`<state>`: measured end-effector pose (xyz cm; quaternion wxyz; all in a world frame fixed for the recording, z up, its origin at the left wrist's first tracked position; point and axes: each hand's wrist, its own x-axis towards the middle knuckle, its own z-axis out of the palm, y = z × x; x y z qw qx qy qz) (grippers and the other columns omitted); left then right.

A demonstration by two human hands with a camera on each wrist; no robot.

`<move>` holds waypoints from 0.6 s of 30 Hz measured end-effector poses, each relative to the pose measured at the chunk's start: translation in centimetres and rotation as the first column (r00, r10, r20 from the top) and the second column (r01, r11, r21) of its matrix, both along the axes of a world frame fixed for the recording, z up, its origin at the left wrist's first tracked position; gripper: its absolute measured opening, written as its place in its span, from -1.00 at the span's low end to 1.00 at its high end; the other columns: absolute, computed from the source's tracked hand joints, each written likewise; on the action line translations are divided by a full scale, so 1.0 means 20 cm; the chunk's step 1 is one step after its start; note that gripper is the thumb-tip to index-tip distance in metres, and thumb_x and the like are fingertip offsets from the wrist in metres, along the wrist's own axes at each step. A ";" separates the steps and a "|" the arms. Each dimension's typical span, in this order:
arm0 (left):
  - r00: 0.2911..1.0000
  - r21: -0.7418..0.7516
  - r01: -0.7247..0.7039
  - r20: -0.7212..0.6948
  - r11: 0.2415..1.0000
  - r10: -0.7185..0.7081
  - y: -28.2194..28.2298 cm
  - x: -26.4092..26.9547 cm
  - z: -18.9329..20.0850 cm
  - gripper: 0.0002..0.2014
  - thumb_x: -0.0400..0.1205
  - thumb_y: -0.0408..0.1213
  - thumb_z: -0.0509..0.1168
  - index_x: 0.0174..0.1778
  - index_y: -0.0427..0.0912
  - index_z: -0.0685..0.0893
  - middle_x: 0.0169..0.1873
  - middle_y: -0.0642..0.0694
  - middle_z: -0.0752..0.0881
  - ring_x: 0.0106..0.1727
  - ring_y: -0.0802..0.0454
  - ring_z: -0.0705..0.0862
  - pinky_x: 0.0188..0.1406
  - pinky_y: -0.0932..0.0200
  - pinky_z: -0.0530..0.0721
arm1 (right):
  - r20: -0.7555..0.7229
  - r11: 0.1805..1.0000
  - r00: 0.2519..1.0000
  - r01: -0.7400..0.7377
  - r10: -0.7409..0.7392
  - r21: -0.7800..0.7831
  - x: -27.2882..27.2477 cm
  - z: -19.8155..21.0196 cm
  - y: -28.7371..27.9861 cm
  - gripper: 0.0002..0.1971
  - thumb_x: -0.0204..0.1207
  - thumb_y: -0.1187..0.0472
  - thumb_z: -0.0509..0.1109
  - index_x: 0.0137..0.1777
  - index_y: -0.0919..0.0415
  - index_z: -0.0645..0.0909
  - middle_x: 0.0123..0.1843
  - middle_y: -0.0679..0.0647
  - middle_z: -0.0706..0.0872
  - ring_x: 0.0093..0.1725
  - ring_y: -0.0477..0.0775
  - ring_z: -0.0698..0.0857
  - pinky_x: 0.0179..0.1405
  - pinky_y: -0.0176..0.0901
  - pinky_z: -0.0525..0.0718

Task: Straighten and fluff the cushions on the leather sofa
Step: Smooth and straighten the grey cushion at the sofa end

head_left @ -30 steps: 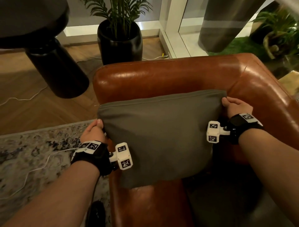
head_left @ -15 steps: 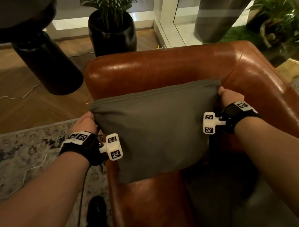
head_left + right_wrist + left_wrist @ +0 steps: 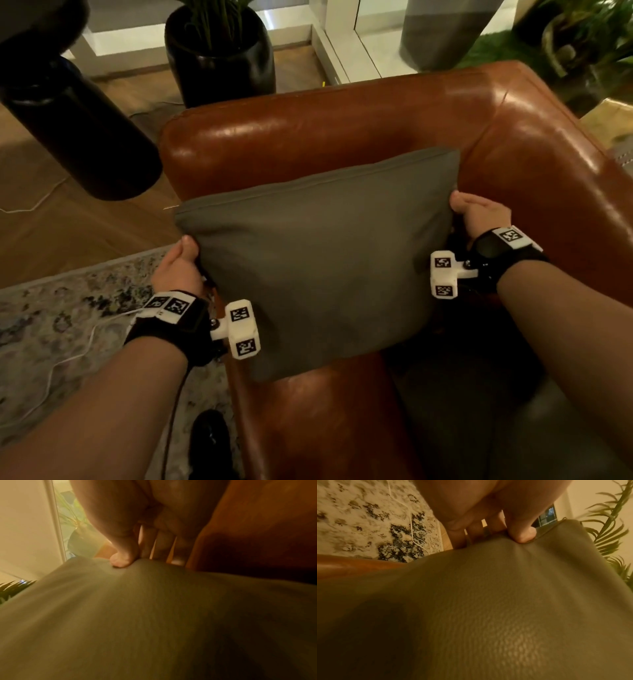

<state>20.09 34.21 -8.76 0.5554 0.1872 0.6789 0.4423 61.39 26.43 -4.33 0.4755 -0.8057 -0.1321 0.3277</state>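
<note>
1. A grey cushion (image 3: pixel 318 260) stands upright in the far left corner of the brown leather sofa (image 3: pixel 342 137), leaning against the armrest; its lower edge rests on the sofa's left side.
2. The left hand (image 3: pixel 178 270) pinches the cushion's left edge near the upper corner. In the left wrist view the thumb presses on the near face by the seam while the fingers (image 3: pixel 471 534) curl behind the fabric.
3. The right hand (image 3: pixel 479 214) grips the cushion's right edge just below the upper right corner. In the right wrist view the thumb sits on the near face and the fingers (image 3: pixel 163 545) go behind it.
4. The two hands are well apart, with the cushion's whole width between them.
5. Left of the sofa, a patterned rug (image 3: pixel 68 315) lies on the wooden floor, with a white cable (image 3: pixel 92 342) across it.
6. Beyond the armrest stands a black planter (image 3: pixel 222 61) with green stems.
</note>
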 end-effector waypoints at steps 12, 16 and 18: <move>0.990 -0.131 0.144 0.012 0.981 -0.144 -0.26 0.05 -0.14 -0.70 0.67 -0.20 0.22 0.28 0.02 0.72 0.14 -0.10 0.78 0.20 -0.15 0.72 0.22 -0.09 0.69 | -0.112 0.962 0.990 -0.115 0.090 -0.247 -0.08 -0.20 -0.16 -0.72 0.61 0.35 0.29 0.19 0.14 0.76 0.09 0.04 0.78 0.00 0.04 0.72 -0.27 -0.31 0.70; 0.998 -0.240 0.061 0.002 0.969 -0.062 -0.18 0.02 -0.14 -0.69 0.55 0.02 0.31 0.15 0.06 0.77 0.08 -0.07 0.81 0.08 -0.20 0.76 0.03 -0.11 0.74 | -0.077 0.980 0.994 0.061 -0.076 -0.189 -0.06 -0.20 -0.15 -0.76 0.53 0.32 0.41 0.10 0.07 0.80 0.00 -0.06 0.78 -0.08 -0.06 0.70 -0.17 -0.42 0.60; 0.999 -0.230 0.038 -0.019 0.973 -0.044 -0.17 0.01 -0.14 -0.63 0.60 0.07 0.27 0.27 0.04 0.70 0.20 -0.09 0.76 0.20 -0.21 0.73 0.03 0.01 0.69 | -0.097 0.982 0.989 0.098 -0.115 -0.160 -0.05 -0.22 -0.16 -0.79 0.51 0.28 0.47 0.09 0.06 0.81 -0.04 -0.07 0.78 -0.07 -0.07 0.71 -0.17 -0.43 0.58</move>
